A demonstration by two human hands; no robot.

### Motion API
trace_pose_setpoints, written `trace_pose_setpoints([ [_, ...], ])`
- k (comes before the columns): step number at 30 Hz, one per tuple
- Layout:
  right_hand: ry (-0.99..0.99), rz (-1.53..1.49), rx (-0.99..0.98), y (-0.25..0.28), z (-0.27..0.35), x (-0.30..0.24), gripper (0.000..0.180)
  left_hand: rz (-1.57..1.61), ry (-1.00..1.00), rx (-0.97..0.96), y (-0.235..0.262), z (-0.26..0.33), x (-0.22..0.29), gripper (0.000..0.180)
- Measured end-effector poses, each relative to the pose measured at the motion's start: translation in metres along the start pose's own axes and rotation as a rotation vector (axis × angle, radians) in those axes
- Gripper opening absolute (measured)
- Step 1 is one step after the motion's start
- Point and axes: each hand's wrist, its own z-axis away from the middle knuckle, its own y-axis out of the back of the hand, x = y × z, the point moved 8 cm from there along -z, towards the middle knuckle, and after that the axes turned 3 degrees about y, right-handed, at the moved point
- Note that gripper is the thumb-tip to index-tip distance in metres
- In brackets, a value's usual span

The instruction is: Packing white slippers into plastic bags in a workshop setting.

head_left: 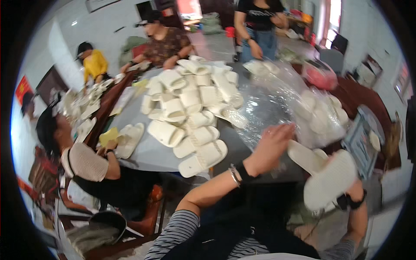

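Note:
A pair of cream slide slippers is raised over the table's near right edge. One slipper (330,181) shows its textured sole; the other slipper (303,157) lies partly behind it. My right hand (356,190) is closed on the pair from below, its fingers mostly hidden. My left hand (272,145) is stretched out flat, slightly blurred, just left of the slippers. Clear plastic wrap (264,110) spreads beyond it; whether the fingers touch the wrap I cannot tell. A big heap of cream slippers (190,97) covers the table's middle, left of my left hand.
Bagged slippers (320,113) lie at the right, near a pink bundle (320,76) and a blue-grey crate (363,138). Across the grey table (145,145) sits a person (167,45), with another standing (260,30). At left, a seated person (89,162) handles a yellow piece (108,136).

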Motion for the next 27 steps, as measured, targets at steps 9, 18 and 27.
trace_pose_setpoints([
  [9,-0.152,0.356,-0.148,-0.124,-0.051,0.075,0.015,0.173,0.154,-0.134,-0.067,0.031,-0.063,0.091],
  [18,-0.065,0.696,-0.451,-0.229,-0.088,0.096,0.043,0.305,0.190,-0.021,-0.056,0.076,-0.097,0.089],
  [27,-0.305,0.400,-0.682,-0.226,-0.102,0.129,0.049,-0.060,0.266,-0.438,-0.139,0.114,-0.080,0.094],
])
